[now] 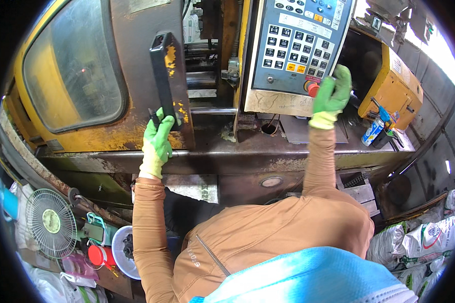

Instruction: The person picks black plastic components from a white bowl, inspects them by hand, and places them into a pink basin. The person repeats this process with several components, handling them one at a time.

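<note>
My left hand (158, 136), in a green-coated glove with a pale yellow cuff, is closed at the lower end of a long black door handle (163, 76). A small dark piece (154, 119) pokes out between its fingers; its kind cannot be made out. The handle is fixed to a worn brown and yellow machine door (131, 101) with a window. My right hand (333, 93), gloved the same way, is raised at the lower right corner of a blue control panel (268, 68). Its fingers are stretched upward, with nothing seen in them. Beside it sits a red push button (313, 89).
A metal ledge (227, 151) runs below the door and panel. At right, a spray can (373, 132) stands by a yellow machine housing (397, 86). A fan (50, 222), a red container (100, 255) and a white basin (120, 252) of dark pieces are at lower left; sacks (435, 237) lie at lower right.
</note>
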A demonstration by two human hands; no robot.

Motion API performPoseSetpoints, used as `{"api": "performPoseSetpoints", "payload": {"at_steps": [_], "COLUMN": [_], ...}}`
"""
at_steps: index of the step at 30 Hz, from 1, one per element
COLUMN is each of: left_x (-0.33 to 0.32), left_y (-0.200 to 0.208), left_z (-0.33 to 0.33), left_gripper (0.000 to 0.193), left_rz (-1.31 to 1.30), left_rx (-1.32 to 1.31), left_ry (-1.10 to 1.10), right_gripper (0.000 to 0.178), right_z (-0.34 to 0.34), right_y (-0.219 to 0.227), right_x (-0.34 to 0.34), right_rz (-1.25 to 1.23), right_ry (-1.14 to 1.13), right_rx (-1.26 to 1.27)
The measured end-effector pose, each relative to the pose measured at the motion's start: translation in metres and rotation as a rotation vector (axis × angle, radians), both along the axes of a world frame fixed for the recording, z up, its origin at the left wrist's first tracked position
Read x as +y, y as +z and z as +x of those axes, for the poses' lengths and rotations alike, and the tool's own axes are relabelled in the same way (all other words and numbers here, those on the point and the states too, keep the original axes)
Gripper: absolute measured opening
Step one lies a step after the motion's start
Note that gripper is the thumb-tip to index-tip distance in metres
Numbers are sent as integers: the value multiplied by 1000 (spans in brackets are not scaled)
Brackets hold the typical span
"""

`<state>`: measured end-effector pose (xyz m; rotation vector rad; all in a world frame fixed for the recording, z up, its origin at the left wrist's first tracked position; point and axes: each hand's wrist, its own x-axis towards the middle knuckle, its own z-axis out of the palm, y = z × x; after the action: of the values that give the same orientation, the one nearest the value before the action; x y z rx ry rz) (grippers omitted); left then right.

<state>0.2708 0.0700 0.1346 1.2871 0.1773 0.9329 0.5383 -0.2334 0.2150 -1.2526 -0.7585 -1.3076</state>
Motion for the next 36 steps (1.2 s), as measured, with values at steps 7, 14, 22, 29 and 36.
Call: {"api": "performPoseSetpoints", "payload": {"at_steps": [7,14,22,29,36], "left_x": [-30,-7,20,12,0], "left_y": [-17,-85,-192,-194,-187], "left_z": [20,-20,-37,-44,-58], "left_gripper": [37,41,36,38,45], "left_rz": [-5,-306,-930,-859,-797], "left_rx": [48,-12,-45,-40,5], "left_ry": [-28,-184,-163,-215,-187], "right_gripper": [91,86,84,79,76], "right_z": [-120,-123,-88,-92,-94], "right_y": [-1,-1,-12,-17,-21], "right_x": [155,195,176,171,175], "right_rz": [-285,-320,-285,-369,-283], "right_ry": [172,-178,36,14,104], "right_rx": [-257,-183,-190,-73,7]}}
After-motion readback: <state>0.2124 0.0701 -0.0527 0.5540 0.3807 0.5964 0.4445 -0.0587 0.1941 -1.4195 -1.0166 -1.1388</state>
